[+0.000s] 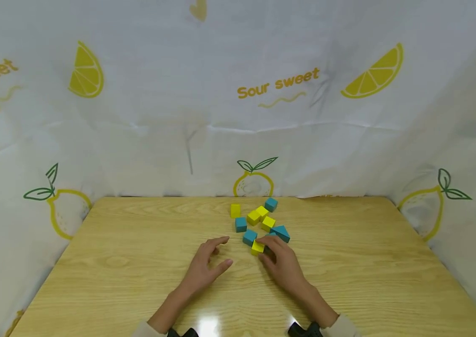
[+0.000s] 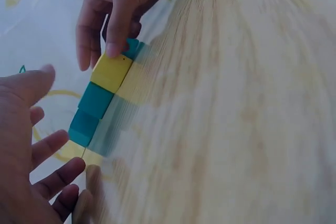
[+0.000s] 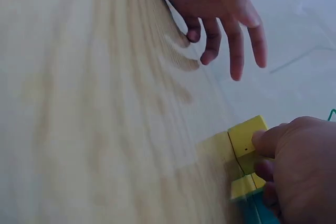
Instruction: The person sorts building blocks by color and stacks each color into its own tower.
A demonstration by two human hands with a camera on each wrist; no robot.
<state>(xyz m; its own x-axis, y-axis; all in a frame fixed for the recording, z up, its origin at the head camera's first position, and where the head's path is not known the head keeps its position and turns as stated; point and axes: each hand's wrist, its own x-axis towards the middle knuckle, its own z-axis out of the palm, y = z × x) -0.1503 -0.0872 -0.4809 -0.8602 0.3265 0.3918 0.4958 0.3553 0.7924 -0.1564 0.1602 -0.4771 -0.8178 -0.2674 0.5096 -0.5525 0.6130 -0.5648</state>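
Observation:
My right hand (image 1: 282,264) pinches a yellow cube (image 1: 257,248) between thumb and fingers at the near edge of a group of blocks. In the left wrist view the thumb of that hand lies against the yellow cube (image 2: 112,73). Just behind it sits a blue cube (image 1: 249,237). A blue triangular block (image 1: 281,232) lies beyond the right fingers, which partly cover another blue block (image 1: 271,235). To the left, my left hand (image 1: 204,267) holds nothing, its fingers loosely bent and its thumb apart, short of the blocks.
Farther back on the wooden table (image 1: 137,243) lie a blue cube (image 1: 241,224), a yellow block (image 1: 235,210), several more yellow cubes (image 1: 268,223) and another blue cube (image 1: 271,204). A white lemon-print cloth (image 1: 158,154) hangs behind the table's far edge.

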